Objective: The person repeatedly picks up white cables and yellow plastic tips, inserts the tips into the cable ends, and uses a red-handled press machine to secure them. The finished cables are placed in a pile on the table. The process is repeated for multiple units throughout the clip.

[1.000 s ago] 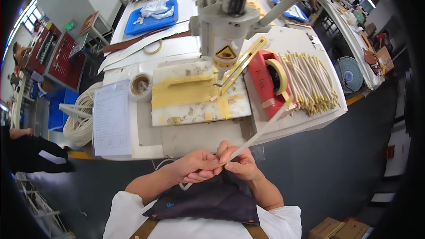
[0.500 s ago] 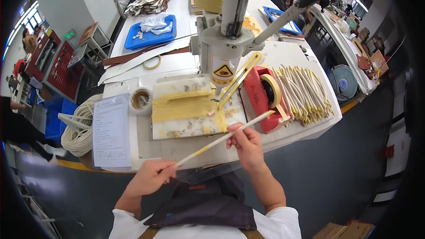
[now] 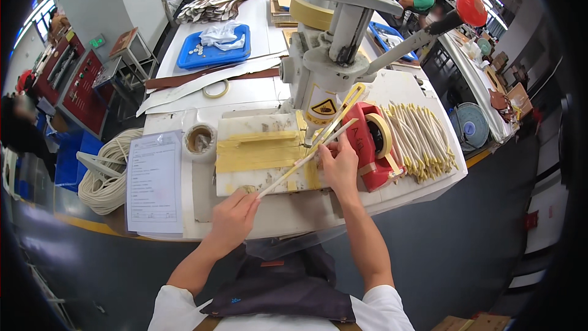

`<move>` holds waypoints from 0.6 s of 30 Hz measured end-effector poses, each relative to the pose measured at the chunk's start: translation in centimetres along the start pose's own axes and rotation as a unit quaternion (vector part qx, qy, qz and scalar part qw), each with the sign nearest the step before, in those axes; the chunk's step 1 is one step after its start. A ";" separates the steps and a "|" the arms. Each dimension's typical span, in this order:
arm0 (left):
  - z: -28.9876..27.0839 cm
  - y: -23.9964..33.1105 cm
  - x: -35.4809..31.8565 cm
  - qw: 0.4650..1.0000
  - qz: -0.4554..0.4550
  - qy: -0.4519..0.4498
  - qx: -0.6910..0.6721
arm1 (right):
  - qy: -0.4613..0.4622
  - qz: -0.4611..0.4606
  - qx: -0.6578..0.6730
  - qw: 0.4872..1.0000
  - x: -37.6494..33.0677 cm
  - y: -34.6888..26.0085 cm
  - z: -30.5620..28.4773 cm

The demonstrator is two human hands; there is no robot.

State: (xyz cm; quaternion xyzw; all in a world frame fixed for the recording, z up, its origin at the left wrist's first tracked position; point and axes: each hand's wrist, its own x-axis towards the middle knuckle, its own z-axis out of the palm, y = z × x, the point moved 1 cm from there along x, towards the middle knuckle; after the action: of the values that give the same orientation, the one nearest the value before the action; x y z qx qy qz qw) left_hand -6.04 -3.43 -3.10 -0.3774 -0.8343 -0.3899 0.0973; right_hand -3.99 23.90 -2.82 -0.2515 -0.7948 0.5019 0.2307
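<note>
A thin off-white cord (image 3: 280,179) with yellow bands slants over the white block (image 3: 229,182), which is partly covered in yellow tape. My left hand (image 3: 233,217) pinches its lower end near the table's front edge. Farther up, my right hand (image 3: 340,165) grips the cord close to its far end; the fingertips are partly hidden. Just beyond that hand stands a grey hand press (image 3: 321,76) with a yellow warning sign. A slotted yellow strip (image 3: 349,101) leans up beside the press, behind the cord. Right of my right hand sits a red tape dispenser (image 3: 372,173).
Many taped cords (image 3: 419,141) lie in a bundle at right. The press lever ends in a red knob (image 3: 471,9). At left are a tape roll (image 3: 200,140), a paper sheet (image 3: 154,184) and a coil of cord (image 3: 104,178). A blue tray (image 3: 233,55) stands farther back.
Both hands have moved forward with the cord, from the table's front edge to over the block beneath the press. The cord now tilts more steeply. The whole view has shifted slightly.
</note>
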 end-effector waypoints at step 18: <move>1.9 -1.5 2.7 0.993 0.059 -0.039 0.090 | -0.003 -0.175 -0.373 0.911 3.0 0.3 1.2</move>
State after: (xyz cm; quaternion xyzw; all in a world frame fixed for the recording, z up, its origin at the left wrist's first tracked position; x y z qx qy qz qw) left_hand -8.77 -1.19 -4.01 -0.4303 -0.8455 -0.2921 0.1211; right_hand -6.94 25.11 -3.23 -0.1747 -0.9560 0.1213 0.2019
